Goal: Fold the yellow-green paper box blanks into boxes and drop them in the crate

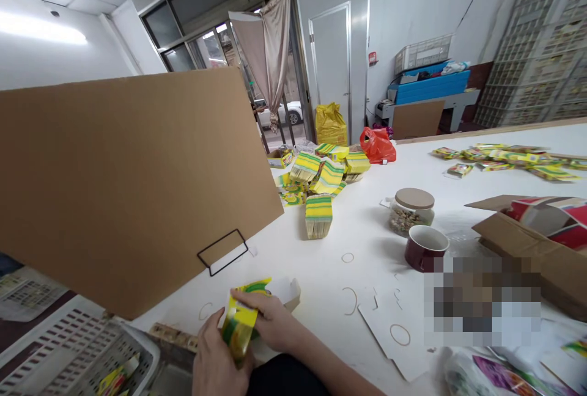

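Note:
Both my hands hold a small yellow-and-green carton low in the view, at the near edge of the white table. My left hand grips it from below with curled fingers. My right hand wraps over its top and right side. The carton's white flap stands open behind my right hand. Farther up the table lie stacks of flat yellow-and-green cartons, bundled in piles.
A big brown cardboard sheet leans on a black wire stand at left. A white crate sits bottom left. A lidded jar, a dark red cup and an open cardboard box stand right. Loose rubber bands dot the table.

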The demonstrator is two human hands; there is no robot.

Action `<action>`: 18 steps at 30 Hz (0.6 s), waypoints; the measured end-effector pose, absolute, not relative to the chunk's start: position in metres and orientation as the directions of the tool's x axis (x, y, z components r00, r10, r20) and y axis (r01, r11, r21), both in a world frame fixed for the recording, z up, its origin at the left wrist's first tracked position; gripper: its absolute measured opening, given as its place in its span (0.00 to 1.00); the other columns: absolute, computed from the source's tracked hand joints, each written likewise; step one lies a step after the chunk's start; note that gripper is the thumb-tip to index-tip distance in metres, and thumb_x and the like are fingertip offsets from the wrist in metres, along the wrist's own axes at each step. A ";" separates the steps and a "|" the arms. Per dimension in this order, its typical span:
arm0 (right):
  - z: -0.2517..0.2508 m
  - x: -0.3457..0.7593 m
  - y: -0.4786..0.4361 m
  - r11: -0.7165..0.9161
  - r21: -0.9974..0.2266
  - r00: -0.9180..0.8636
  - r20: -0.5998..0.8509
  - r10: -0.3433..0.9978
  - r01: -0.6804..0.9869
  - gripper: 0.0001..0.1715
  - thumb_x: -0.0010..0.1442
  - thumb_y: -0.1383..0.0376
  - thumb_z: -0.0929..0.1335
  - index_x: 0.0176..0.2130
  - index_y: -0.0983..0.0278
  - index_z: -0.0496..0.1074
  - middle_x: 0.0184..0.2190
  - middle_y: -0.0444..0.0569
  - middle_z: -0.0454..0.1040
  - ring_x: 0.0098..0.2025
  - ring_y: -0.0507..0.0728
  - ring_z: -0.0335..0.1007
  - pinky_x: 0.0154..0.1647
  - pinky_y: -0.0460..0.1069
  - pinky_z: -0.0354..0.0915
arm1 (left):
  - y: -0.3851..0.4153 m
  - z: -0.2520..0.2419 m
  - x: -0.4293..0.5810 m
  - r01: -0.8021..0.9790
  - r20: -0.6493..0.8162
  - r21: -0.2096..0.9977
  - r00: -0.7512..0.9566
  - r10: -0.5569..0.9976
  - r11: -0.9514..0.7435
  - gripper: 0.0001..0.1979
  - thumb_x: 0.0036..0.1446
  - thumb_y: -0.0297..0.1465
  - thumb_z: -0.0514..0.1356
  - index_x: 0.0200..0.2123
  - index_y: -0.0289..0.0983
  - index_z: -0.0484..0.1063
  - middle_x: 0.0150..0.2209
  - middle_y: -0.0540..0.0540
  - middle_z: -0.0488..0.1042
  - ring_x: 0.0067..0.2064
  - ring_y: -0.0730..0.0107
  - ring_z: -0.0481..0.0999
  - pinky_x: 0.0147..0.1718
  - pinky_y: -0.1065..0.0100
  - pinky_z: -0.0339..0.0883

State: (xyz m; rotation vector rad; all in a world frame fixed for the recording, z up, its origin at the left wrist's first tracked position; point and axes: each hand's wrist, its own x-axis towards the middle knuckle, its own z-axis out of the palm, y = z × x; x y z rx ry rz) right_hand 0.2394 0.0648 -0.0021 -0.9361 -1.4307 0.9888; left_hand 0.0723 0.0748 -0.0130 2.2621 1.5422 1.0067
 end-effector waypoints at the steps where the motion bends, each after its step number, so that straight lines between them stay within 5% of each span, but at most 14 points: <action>1: -0.002 0.240 0.065 0.347 -0.938 -0.034 0.347 0.937 0.020 0.32 0.65 0.57 0.66 0.66 0.59 0.69 0.62 0.50 0.73 0.63 0.61 0.71 0.68 0.57 0.64 | 0.077 -0.012 0.068 0.754 0.401 0.492 0.245 0.882 -0.434 0.30 0.53 0.41 0.59 0.57 0.33 0.65 0.55 0.27 0.73 0.55 0.38 0.78 0.49 0.43 0.75; 7: 0.001 0.247 0.060 0.489 -0.857 -0.210 0.454 0.866 0.162 0.35 0.69 0.52 0.63 0.69 0.64 0.63 0.68 0.55 0.65 0.73 0.58 0.56 0.74 0.55 0.54 | 0.085 0.004 0.037 0.760 0.346 0.487 0.284 0.894 -0.430 0.27 0.54 0.48 0.62 0.53 0.39 0.73 0.48 0.39 0.82 0.47 0.50 0.84 0.43 0.57 0.80; 12: -0.012 0.246 0.067 0.460 -0.874 -0.277 0.409 0.870 0.155 0.33 0.63 0.46 0.71 0.61 0.56 0.74 0.64 0.52 0.71 0.72 0.62 0.58 0.72 0.55 0.56 | 0.083 0.027 0.030 0.689 0.250 0.580 0.358 0.900 -0.435 0.26 0.48 0.46 0.68 0.49 0.43 0.78 0.42 0.47 0.84 0.40 0.56 0.85 0.38 0.65 0.80; 18: -0.015 0.245 0.071 0.483 -0.869 -0.285 0.438 0.852 0.109 0.18 0.61 0.47 0.72 0.43 0.55 0.82 0.51 0.50 0.80 0.68 0.61 0.64 0.69 0.52 0.61 | 0.084 0.030 0.029 0.638 0.212 0.665 0.337 0.917 -0.388 0.27 0.43 0.45 0.70 0.47 0.41 0.80 0.40 0.45 0.85 0.37 0.54 0.85 0.35 0.64 0.81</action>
